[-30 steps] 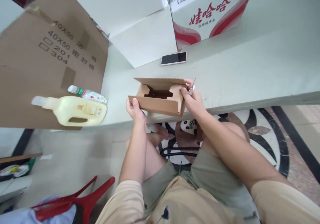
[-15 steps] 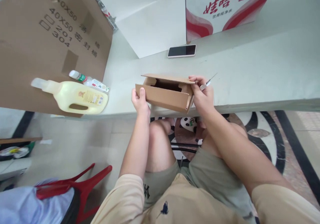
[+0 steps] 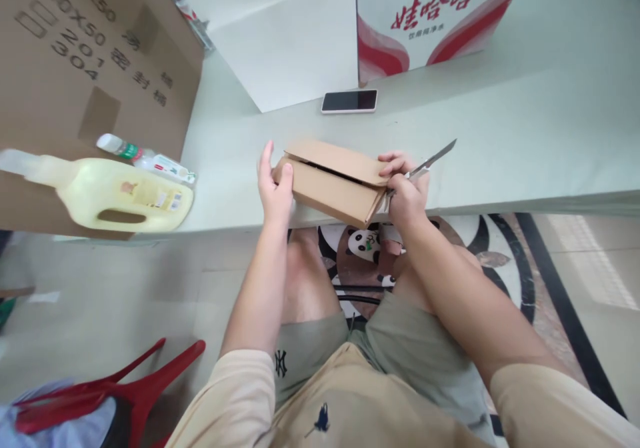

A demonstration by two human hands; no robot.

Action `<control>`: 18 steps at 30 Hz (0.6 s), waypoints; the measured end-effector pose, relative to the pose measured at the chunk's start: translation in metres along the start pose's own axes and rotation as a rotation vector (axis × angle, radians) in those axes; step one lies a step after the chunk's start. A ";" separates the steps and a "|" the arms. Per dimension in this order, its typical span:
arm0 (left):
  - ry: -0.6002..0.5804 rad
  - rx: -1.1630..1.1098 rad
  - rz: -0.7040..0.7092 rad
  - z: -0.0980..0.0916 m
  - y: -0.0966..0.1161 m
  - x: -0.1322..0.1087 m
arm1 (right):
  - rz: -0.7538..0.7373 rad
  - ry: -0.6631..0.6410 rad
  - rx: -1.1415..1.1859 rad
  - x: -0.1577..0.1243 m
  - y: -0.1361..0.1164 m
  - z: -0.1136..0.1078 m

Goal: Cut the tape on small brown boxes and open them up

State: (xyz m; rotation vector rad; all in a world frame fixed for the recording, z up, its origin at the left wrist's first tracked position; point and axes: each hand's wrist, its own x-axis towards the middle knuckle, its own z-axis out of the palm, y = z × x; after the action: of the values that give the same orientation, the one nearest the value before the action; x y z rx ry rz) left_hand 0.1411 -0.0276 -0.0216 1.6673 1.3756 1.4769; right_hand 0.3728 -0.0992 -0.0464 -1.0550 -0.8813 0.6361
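Observation:
A small brown cardboard box (image 3: 330, 191) is held up at the table's front edge, tilted down to the right. Its two long top flaps are folded inward, and a narrow dark gap remains between them. My left hand (image 3: 276, 185) grips the left end, thumb on the near flap and a finger sticking up behind. At the right end, my right hand (image 3: 407, 188) is closed around a utility knife (image 3: 434, 159) whose blade points up and right, away from the box. Fingers of this hand also press the box's far flap and right end.
Behind the box lie a phone (image 3: 349, 101) and a white-and-red carton (image 3: 435, 28) beside a white panel (image 3: 295, 55). To the left are a pale yellow jug (image 3: 125, 195), a small clear bottle (image 3: 145, 158) and a large cardboard box (image 3: 95, 68). A red chair (image 3: 135, 388) stands lower left.
The box's flaps have come down from standing partly open to nearly closed. More of the knife blade shows. A left finger has lifted, and the whole view has shifted slightly.

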 end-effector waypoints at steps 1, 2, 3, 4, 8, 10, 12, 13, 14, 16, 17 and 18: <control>-0.035 0.056 0.022 0.001 0.000 0.003 | -0.011 0.007 -0.012 0.000 0.000 -0.002; -0.069 0.101 0.031 0.001 0.000 0.006 | -0.020 0.013 -0.017 0.000 0.001 -0.004; -0.096 0.133 0.031 0.002 0.000 0.009 | -0.025 0.017 -0.016 0.000 0.002 -0.005; -0.115 0.152 0.028 0.002 0.000 0.011 | -0.028 0.020 -0.012 0.000 0.002 -0.007; -0.145 0.143 -0.002 -0.003 -0.001 0.019 | -0.023 -0.015 -0.001 0.001 0.002 -0.011; -0.120 0.075 -0.066 -0.008 0.000 0.023 | 0.033 -0.009 0.010 0.003 0.001 -0.012; -0.063 -0.052 -0.212 -0.012 0.001 0.028 | 0.131 0.021 0.022 0.005 0.002 -0.011; -0.027 -0.123 -0.307 -0.013 0.002 0.031 | 0.191 0.016 0.026 0.006 0.003 -0.010; 0.008 -0.187 -0.401 -0.014 0.003 0.035 | 0.251 -0.020 0.025 0.006 0.005 -0.009; 0.071 -0.260 -0.536 -0.011 0.007 0.043 | 0.346 -0.156 0.022 0.007 0.009 -0.004; 0.088 -0.271 -0.572 -0.007 0.009 0.047 | 0.362 -0.216 0.026 0.006 0.011 -0.002; 0.089 -0.271 -0.593 -0.003 0.012 0.050 | 0.349 -0.240 0.035 0.006 0.013 0.000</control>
State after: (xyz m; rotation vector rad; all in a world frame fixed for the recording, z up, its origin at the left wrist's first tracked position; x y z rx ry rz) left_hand 0.1369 0.0126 0.0104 0.9248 1.4704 1.3141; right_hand 0.3754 -0.0896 -0.0566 -1.1262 -0.8949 1.0841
